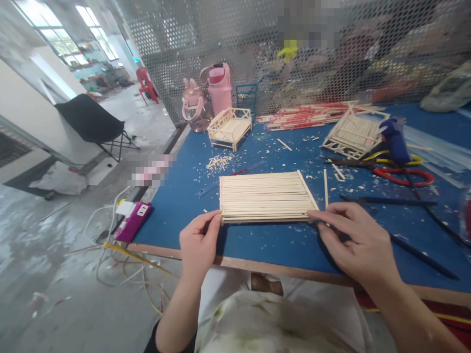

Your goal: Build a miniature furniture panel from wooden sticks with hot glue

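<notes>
A flat panel of pale wooden sticks lies on the blue table in front of me. My left hand pinches the panel's near left corner, thumb and fingers closed on the stick ends. My right hand pinches the near right corner, its fingers closed on the edge. A single loose stick lies just right of the panel.
A small finished stick bed and a second stick frame stand further back, with a pile of red and pale sticks behind. Red-handled pliers, a blue glue gun, two pink bottles and wood chips surround them. Cables hang off the left edge.
</notes>
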Motion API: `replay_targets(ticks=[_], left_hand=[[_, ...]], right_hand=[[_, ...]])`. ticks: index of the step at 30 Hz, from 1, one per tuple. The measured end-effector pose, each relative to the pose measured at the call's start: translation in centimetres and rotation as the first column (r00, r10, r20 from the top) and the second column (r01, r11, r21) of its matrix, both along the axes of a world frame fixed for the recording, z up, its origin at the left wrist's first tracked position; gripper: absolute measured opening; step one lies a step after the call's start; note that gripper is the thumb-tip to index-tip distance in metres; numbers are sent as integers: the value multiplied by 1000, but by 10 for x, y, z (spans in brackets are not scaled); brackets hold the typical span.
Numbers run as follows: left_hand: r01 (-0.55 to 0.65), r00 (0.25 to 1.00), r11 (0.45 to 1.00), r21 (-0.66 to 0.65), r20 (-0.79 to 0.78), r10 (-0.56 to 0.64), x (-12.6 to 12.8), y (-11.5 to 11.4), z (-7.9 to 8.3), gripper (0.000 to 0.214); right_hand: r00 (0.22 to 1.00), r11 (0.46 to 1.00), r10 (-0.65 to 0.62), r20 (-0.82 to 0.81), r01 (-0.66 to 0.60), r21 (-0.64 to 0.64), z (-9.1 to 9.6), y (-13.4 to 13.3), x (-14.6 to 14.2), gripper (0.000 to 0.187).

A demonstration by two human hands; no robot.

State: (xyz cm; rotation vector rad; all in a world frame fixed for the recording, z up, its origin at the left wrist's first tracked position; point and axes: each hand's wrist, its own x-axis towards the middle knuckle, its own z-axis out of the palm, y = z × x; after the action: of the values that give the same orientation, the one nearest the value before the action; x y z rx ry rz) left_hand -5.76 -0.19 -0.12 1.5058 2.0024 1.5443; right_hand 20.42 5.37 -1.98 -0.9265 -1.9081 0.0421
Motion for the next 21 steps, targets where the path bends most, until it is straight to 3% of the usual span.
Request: replay_targets(ticks=[11, 17, 19, 21], left_hand=[[-108, 994, 993, -35, 5, 108, -2, 2, -3, 33], [-155, 987, 986, -57, 31, 157, -5, 6, -4, 35], [-167, 986, 983, -74, 15, 168, -5, 6, -3, 37], [-173, 985, 982, -82, -20, 172, -5, 5, -1, 37]], right_hand=[[997, 999, -25, -69, 23, -28, 8, 0, -1, 31], [913, 970, -241, -328, 218, -104, 18, 0, 20, 29], [907, 952, -305, -292, 294, -81, 28, 12, 41, 21], [904, 915, -404, -140, 401, -51, 42, 34, 66, 18]])
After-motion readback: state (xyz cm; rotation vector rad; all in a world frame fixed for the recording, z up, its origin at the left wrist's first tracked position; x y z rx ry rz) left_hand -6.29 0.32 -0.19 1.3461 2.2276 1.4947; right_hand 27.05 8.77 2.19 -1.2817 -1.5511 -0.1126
